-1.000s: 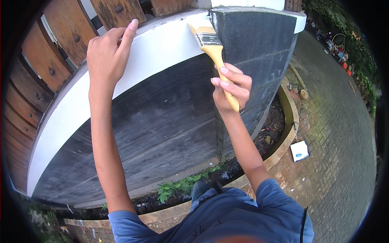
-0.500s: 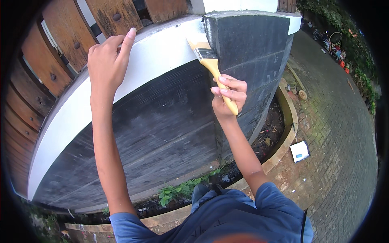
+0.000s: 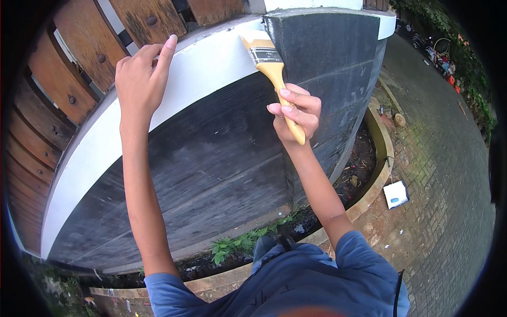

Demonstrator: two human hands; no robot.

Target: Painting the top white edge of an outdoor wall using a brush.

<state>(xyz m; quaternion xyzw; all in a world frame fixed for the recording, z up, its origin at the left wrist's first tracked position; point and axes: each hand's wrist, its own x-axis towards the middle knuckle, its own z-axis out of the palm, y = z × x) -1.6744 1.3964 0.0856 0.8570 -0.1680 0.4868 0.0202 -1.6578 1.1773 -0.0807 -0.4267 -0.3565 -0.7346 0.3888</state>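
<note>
My right hand (image 3: 299, 113) is closed round the pale yellow handle of a flat paintbrush (image 3: 271, 70). Its bristles, white toward the tip, touch the white painted band (image 3: 214, 66) of a curved wall, close to where the band meets a dark corner pillar (image 3: 327, 50). My left hand (image 3: 140, 79) rests at the band's upper edge beside wooden slats, thumb held apart and fingers bent. It holds nothing that I can see, and some fingertips are hidden. Under the band the wall face (image 3: 211, 142) is black.
Bolted brown wooden slats (image 3: 82, 39) line the wall's top. Below runs a curbed planting strip with green ferns (image 3: 237, 245). A white square container (image 3: 396, 194) with something blue on it stands on the ground at right, near a brick-paved path (image 3: 443, 158).
The brush has swung a little to the left, and its metal band now faces me more squarely. My right hand has shifted slightly up and left; my left hand keeps its place.
</note>
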